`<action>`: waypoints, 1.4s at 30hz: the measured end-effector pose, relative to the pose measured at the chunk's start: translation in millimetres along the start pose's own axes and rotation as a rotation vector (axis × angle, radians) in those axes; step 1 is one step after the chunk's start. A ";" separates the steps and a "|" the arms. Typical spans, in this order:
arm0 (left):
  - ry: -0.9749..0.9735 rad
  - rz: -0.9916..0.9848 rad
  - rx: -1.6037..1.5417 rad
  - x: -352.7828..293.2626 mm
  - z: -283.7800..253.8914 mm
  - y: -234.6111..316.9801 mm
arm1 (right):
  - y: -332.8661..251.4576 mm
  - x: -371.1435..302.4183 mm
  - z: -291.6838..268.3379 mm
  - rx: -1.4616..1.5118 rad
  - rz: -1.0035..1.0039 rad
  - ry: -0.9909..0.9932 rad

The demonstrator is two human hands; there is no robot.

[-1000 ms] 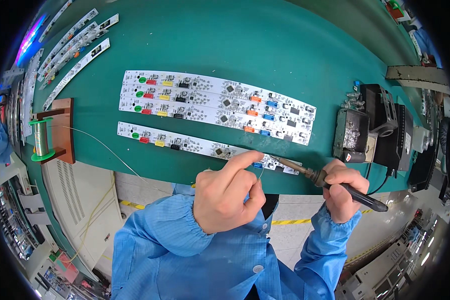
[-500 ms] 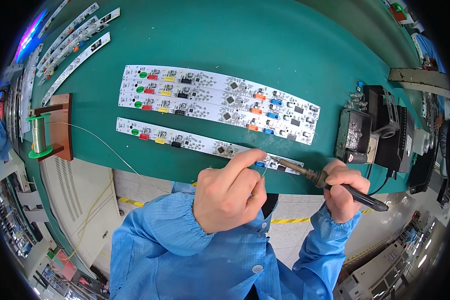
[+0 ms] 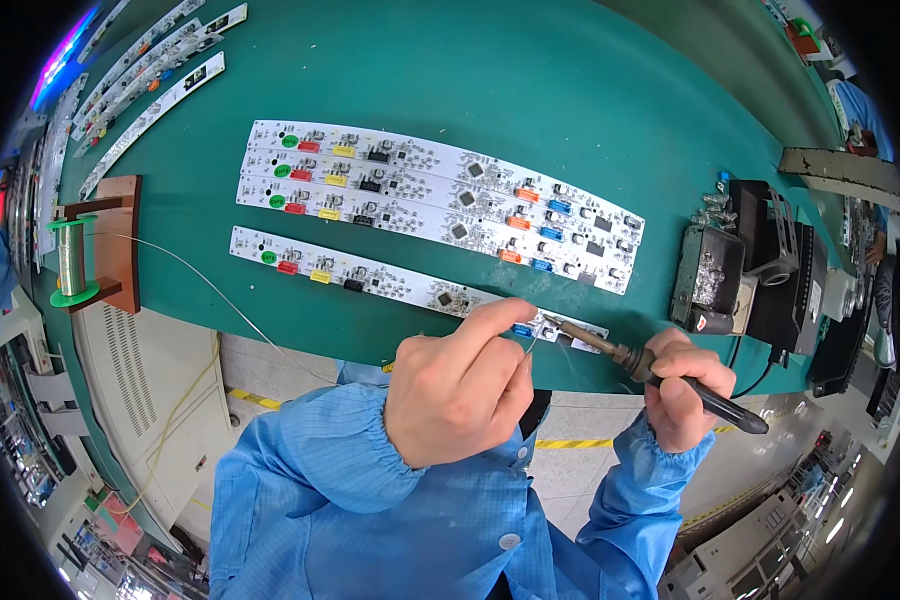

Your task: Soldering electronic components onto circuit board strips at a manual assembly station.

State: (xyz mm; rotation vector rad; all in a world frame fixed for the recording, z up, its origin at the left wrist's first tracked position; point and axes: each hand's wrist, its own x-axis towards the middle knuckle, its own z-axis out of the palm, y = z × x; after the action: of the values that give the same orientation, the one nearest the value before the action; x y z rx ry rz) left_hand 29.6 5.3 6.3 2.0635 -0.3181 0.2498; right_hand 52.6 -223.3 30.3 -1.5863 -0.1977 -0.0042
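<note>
Head view — left hand [image 3: 458, 388] round wire [image 3: 533, 344], right hand [image 3: 680, 412] round iron [image 3: 635, 361] — three boards [image 3: 430, 199] beyond.

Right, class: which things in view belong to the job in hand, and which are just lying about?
In the job:
soldering iron, in the right hand
nearest board, at its tip
thin wire, at the left hand
wire spool

Lying about, apparently:
three boards side by side
boards at upper left

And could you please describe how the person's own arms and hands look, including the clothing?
The left hand and right hand wear no gloves. The left sleeve and right sleeve are loose and blue, with fine lines and gathered cuffs. They match the blue garment.
</note>
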 end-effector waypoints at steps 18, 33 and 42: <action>0.010 0.018 -0.019 1.5 -2.0 -1.6 | 36.9 -69.2 -12.8 -0.360 -0.530 0.637; 0.160 0.090 -0.348 -17.4 -14.0 16.5 | 30.4 -73.0 15.7 -0.638 -0.353 0.613; -0.213 -0.118 -0.746 -39.7 -23.8 20.6 | -17.4 -81.1 93.3 -0.162 -0.072 0.181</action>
State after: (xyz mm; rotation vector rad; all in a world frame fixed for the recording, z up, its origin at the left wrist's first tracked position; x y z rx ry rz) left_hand -15.7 21.2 22.5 1.3599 -0.3511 -0.1511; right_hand -40.7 -140.5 34.7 -1.7289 -0.1146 -0.2242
